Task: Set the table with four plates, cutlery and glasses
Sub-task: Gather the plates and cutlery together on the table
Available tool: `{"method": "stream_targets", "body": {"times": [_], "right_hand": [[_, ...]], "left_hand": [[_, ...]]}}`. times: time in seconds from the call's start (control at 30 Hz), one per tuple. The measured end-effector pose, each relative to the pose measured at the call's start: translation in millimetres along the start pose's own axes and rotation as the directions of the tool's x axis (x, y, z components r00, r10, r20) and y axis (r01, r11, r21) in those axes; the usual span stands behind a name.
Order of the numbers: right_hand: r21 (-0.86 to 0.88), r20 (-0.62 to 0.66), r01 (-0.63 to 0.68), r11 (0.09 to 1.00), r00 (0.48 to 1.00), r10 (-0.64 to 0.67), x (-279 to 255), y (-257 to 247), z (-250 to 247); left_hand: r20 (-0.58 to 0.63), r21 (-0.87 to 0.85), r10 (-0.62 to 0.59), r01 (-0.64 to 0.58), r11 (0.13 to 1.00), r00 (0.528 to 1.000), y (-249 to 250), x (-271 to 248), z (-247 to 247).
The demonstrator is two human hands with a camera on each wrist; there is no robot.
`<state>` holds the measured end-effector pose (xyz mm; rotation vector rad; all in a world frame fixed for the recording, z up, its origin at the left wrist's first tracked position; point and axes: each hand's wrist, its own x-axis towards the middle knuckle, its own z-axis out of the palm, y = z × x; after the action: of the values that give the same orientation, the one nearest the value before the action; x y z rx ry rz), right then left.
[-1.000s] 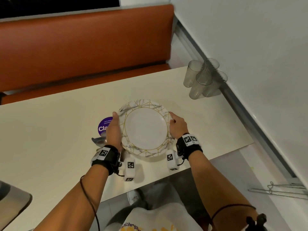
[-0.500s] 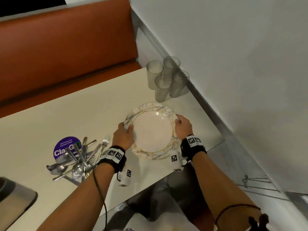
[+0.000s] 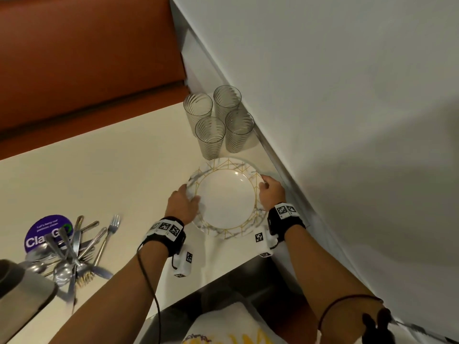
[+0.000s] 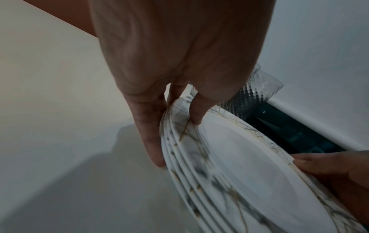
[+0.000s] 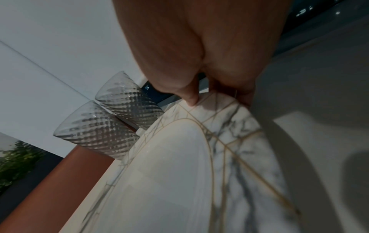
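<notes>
Both forearms reach forward from the near edge of the worktop (image 3: 104,175), wrists banded in black, palms turned inward toward each other. The left hand (image 3: 182,206) clasps the left rim of the stack of plates (image 3: 224,198): in the left wrist view its thumb lies on the top rim and its fingers (image 4: 151,141) curl down along the stacked edges, four rims showing one over another. The right hand (image 3: 272,192) takes the opposite rim, thumb pressed on the marbled, gold-lined border and fingers tucked under the edge, so both hands pinch the stack between thumb and fingers. The plates lie roughly level, faces up, close above or on the worktop near its right corner by the wall (image 3: 347,120); contact with the surface cannot be told. To the left, well apart, a heap of cutlery (image 3: 74,254) lies over a purple round sticker (image 3: 43,232). Just beyond the plates, four ribbed glasses (image 3: 218,120) stand upright in a tight cluster against the wall. Farther back runs an orange bench seat (image 3: 87,58).
</notes>
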<state>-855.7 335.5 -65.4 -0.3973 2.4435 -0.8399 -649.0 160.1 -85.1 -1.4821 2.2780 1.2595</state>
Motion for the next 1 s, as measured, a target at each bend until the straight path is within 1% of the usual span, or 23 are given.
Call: {"method": "stream_targets", "body": {"times": [0.13, 0.43, 0.5, 0.6, 0.7, 0.77, 0.83, 0.9, 1.0], "right_hand": [[0.024, 0.001, -0.009, 1.0, 1.0, 0.009, 7.5, 0.4, -6.4], [0.038, -0.009, -0.061, 0.997, 0.998, 0.061, 6.6, -2.5, -14.7], [0.051, -0.021, -0.087, 0.995, 0.996, 0.089, 5.2, -4.8, -16.0], [0.032, -0.078, -0.106, 0.994, 0.991, 0.108, 2.6, -7.2, -13.0], [-0.069, -0.189, -0.036, 0.997, 0.982, 0.022, -7.9, -15.2, -6.6], [-0.153, -0.266, 0.037, 0.988, 0.961, -0.077, -19.7, -27.4, -1.4], [-0.18, -0.307, 0.133, 0.975, 0.934, -0.184, -32.7, -42.8, 9.1], [-0.139, -0.282, 0.216, 0.966, 0.927, -0.248, -44.6, -57.4, 29.4], [-0.076, -0.12, 0.296, 0.952, 0.945, -0.304, -70.8, -87.3, 69.7]], "left_hand": [[-0.015, 0.009, 0.016, -0.015, 1.0, 1.0, 4.7, 5.9, 4.0], [-0.003, -0.006, 0.053, -0.053, 0.999, 0.999, 8.1, 12.3, 5.3], [-0.005, -0.039, 0.043, -0.044, 0.998, 0.999, 8.9, 10.0, 2.2], [-0.019, -0.083, 0.02, -0.021, 0.996, 1.0, 6.3, 7.7, -5.7], [-0.038, -0.123, 0.023, -0.028, 0.992, 0.999, -2.3, 0.6, -18.9], [-0.048, -0.155, 0.031, -0.038, 0.987, 0.998, -13.0, -7.1, -30.6], [-0.048, -0.202, 0.044, -0.053, 0.978, 0.998, -29.6, -15.4, -43.5], [-0.06, -0.231, 0.064, -0.077, 0.97, 0.996, -49.5, -26.7, -58.3], [-0.102, -0.269, 0.077, -0.102, 0.958, 0.992, -86.6, -45.3, -83.1]]}}
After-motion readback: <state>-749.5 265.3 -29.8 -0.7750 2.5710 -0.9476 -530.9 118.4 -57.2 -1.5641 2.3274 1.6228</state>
